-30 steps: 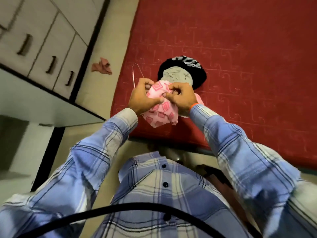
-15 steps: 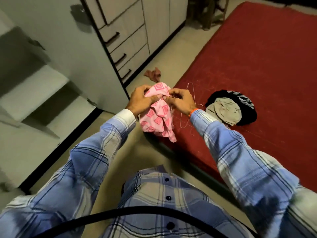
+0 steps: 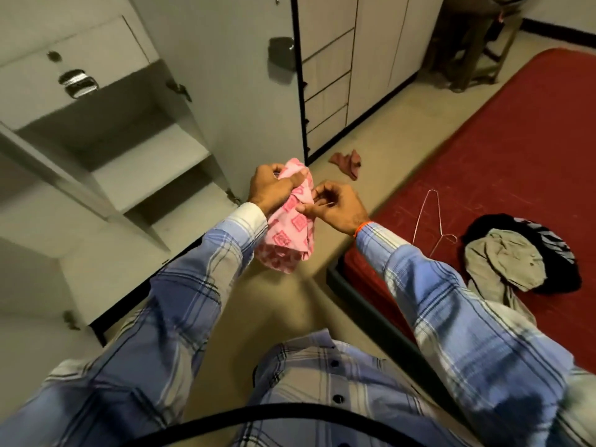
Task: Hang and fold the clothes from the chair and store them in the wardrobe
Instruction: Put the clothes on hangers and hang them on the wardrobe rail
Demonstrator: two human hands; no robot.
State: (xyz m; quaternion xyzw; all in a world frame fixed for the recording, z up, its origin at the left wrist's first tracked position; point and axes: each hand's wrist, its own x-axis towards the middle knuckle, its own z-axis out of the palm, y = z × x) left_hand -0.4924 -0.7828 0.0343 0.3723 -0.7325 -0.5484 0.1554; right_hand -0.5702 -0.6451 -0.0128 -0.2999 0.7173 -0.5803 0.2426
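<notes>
My left hand [image 3: 272,188] grips the top of a folded pink patterned cloth [image 3: 288,233] that hangs over the floor in front of the open wardrobe [image 3: 151,175]. My right hand [image 3: 335,204] pinches the cloth's right edge with its fingertips. On the red mattress [image 3: 503,150] to the right lie a thin wire hanger [image 3: 433,217] and a heap of clothes, a beige garment [image 3: 503,262] on top of a black one [image 3: 548,240].
The wardrobe's pale shelves step down at the left, its door [image 3: 245,75] standing open beside drawers [image 3: 325,91]. A reddish rag [image 3: 346,161] lies on the floor near the drawers. A wooden chair [image 3: 474,50] stands at the far right corner.
The view has swung left from the mattress to the wardrobe. Both hands have carried the pink cloth off the mattress. The hanger and the clothes heap stayed on the mattress.
</notes>
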